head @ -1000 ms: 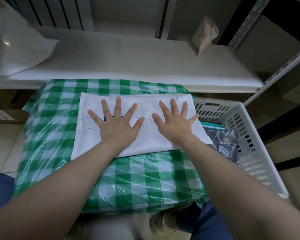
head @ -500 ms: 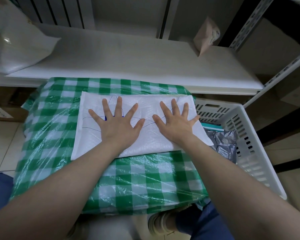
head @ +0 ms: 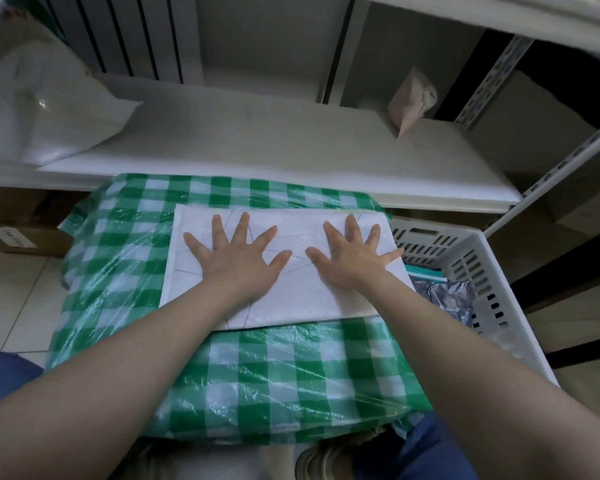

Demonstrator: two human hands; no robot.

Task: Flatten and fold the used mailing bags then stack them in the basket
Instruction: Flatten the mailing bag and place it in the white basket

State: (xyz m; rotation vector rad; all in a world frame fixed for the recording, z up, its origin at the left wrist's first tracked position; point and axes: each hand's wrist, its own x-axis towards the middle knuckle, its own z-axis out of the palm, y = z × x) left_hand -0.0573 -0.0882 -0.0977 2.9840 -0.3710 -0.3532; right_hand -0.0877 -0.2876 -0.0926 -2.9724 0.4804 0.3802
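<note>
Gripped nothing: pressed left grip (head: 239, 268) and right grip (head: 350, 268), splayed, upon white padded mailing bag (head: 291, 301). Judged folding undone; noted grey bag (head: 447, 299) in basket (head: 482, 271).

Tablecloth (head: 125, 271): green and white checks under clear plastic film, draped over the work surface.
Shelf (head: 257, 143): white board just behind the tablecloth, running left to right.
Packet (head: 411, 102): pinkish-brown, tilted, at the shelf's right end.
Post (head: 492, 74): perforated grey metal, right of the packet.
Cardboard box (head: 18, 237): under the shelf, far left, with a white label.
Floor (head: 14, 306): pale tiles, left of the tablecloth.
Shoe (head: 326, 462): light-coloured, at the bottom edge.
</note>
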